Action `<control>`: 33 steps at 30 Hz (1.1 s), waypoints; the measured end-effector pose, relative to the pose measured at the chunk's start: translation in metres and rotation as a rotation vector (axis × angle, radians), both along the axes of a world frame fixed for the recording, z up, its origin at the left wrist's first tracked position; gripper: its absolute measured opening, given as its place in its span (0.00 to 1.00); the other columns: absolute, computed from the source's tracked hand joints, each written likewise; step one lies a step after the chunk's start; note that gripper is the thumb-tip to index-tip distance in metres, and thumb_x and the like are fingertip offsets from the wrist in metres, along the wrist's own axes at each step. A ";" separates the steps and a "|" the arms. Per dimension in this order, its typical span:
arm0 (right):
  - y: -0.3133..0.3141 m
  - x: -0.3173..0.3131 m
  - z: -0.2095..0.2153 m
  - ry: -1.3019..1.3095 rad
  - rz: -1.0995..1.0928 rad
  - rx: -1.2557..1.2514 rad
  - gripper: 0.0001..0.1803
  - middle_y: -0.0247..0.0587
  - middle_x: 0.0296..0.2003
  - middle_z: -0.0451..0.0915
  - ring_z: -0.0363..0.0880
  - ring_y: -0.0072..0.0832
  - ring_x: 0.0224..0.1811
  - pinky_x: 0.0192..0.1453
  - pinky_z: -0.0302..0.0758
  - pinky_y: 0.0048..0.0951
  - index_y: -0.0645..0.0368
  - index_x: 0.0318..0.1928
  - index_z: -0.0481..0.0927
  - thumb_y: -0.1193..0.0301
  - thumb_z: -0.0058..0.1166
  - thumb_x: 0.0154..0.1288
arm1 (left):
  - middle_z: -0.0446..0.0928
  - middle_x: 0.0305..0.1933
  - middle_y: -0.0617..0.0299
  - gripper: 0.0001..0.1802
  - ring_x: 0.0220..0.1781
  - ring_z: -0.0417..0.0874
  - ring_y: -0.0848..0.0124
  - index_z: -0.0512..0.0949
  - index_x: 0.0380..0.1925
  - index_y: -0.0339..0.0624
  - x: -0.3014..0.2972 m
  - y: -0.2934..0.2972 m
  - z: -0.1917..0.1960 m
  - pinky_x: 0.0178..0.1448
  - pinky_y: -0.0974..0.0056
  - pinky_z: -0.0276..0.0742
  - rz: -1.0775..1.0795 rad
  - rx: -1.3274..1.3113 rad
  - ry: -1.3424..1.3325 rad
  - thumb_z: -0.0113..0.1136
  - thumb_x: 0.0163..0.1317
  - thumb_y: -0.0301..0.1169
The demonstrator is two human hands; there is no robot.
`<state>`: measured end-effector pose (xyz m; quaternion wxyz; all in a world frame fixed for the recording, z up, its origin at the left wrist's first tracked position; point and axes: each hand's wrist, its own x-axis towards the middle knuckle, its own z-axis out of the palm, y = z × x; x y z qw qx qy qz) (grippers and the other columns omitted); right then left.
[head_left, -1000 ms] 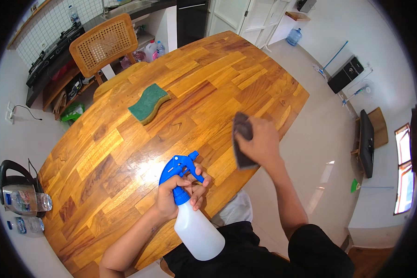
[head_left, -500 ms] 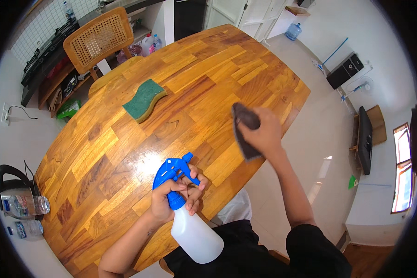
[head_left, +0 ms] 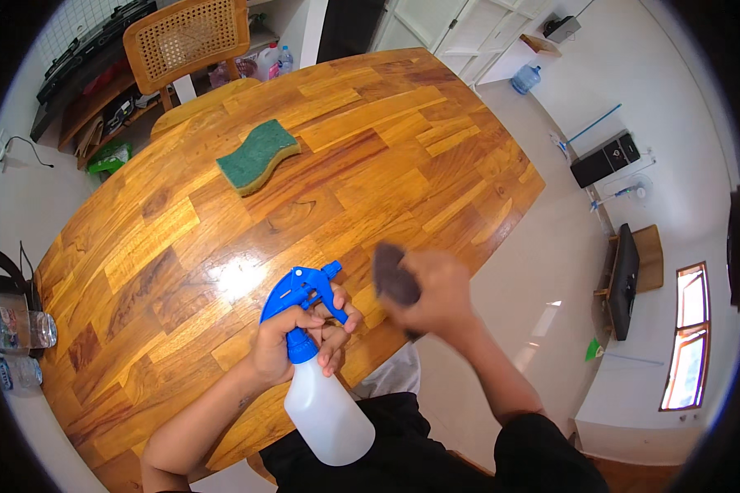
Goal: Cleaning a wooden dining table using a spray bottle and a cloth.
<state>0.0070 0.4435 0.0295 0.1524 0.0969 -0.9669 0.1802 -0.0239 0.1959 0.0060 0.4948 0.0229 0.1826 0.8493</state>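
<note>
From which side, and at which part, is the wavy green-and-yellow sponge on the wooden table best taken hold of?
Probably pinched across its narrower middle, from above: the green-and-yellow sponge lies flat, uncovered, green side up, and its two long edges curve inward there.

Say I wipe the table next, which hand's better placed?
Probably your right hand: it grips the dark cloth over the table, though I can't tell whether cloth and wood touch. Your left hand is wrapped around the bottle, so it looks occupied.
</note>
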 end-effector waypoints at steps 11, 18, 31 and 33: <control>0.022 -0.011 -0.004 0.053 -0.161 -0.096 0.19 0.49 0.30 0.81 0.82 0.50 0.34 0.39 0.78 0.45 0.59 0.32 0.81 0.61 0.73 0.45 | 0.71 0.46 0.39 0.19 0.20 0.76 0.70 0.65 0.50 0.40 0.001 0.001 0.003 0.31 0.61 0.82 0.025 -0.025 -0.001 0.49 0.58 0.31; 0.074 -0.092 0.001 0.009 -0.519 -0.046 0.19 0.56 0.30 0.84 0.85 0.54 0.36 0.40 0.80 0.50 0.62 0.32 0.82 0.58 0.69 0.51 | 0.71 0.46 0.40 0.18 0.19 0.76 0.71 0.65 0.49 0.40 0.000 0.005 0.002 0.31 0.62 0.82 0.016 -0.001 0.026 0.48 0.59 0.32; -0.018 0.002 0.002 0.039 0.040 -0.079 0.21 0.49 0.32 0.81 0.81 0.50 0.35 0.41 0.78 0.44 0.59 0.36 0.78 0.64 0.75 0.44 | 0.70 0.46 0.41 0.18 0.19 0.77 0.70 0.65 0.49 0.41 0.001 0.002 0.004 0.31 0.62 0.82 0.005 -0.005 0.008 0.49 0.59 0.32; -0.017 0.005 0.007 0.010 0.032 -0.108 0.22 0.49 0.33 0.81 0.81 0.50 0.35 0.41 0.78 0.44 0.59 0.36 0.78 0.63 0.75 0.44 | 0.70 0.46 0.41 0.18 0.19 0.77 0.70 0.65 0.49 0.41 0.000 0.002 0.005 0.31 0.62 0.82 0.002 -0.004 0.005 0.49 0.59 0.32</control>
